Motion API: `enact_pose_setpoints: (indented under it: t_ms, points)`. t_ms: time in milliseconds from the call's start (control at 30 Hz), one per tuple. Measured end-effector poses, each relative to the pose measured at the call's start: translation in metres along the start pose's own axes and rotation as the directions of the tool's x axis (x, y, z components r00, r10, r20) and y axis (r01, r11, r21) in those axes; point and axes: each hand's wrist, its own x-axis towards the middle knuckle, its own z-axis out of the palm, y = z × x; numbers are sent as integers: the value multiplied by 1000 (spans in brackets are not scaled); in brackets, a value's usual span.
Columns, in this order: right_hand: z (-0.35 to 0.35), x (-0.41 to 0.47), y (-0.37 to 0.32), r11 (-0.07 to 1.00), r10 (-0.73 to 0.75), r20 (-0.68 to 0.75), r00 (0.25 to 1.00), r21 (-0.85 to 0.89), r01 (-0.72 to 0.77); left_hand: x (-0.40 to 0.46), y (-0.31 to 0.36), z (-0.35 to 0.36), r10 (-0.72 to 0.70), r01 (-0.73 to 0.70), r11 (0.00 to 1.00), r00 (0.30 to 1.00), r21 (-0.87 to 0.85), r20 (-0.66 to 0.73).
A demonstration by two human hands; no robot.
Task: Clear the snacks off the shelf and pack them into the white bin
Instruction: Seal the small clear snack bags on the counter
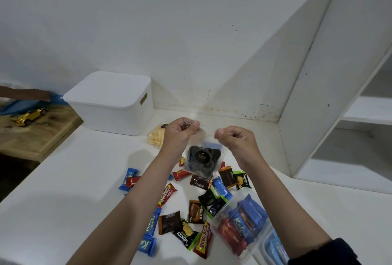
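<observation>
Both hands up mid-frame, each pinching a top corner of a clear bag of dark cookies (202, 159). My left hand (180, 132) has fingers curled shut on the left corner, right hand (233, 139) closed the same way on the right corner, so the bag hangs between them w/ the weight at the bottom. I'd say it's held that way to keep the mouth up and nothing spilling while it's carried.

White bin (110, 103) sits upper left of centre against the wall, lid on it from what I see, so imo the lid has to come off before anything goes in.

Rest of the snacks are spread on the white surface (63, 190) below the bag: small wrapped snacks (186, 218) in blue, red, brown and green wrappers, lying loose, none in the bin yet. A pale yellow snack bag (156, 137) lies just beside the bin's front right corner. Lower right, a clear container (239, 228) holds blue and red packs, prob. grouped already.

Shelf unit (350, 116) at right looks bare on the boards I can see. Gold toy car (29, 116) far left, not part of the job.
</observation>
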Motion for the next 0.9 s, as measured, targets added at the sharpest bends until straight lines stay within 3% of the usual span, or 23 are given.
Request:
enact_pose_setpoints:
  t_ms: [233, 500, 900]
  points:
    - [5, -1, -2, 996, 24, -70, 997, -84, -30, -9, -6, -4, -37, 36, 999, 998, -19, -44]
    - [9, -6, 1, 996, 91, -210, 973, 41, -84, -11, -3, -4, -34, 33, 999, 998, -10, -54]
    - [7, -10, -3, 995, 101, -112, 989, 10, -100, -8, -5, -11, -82, 81, 997, 992, -8, -93]
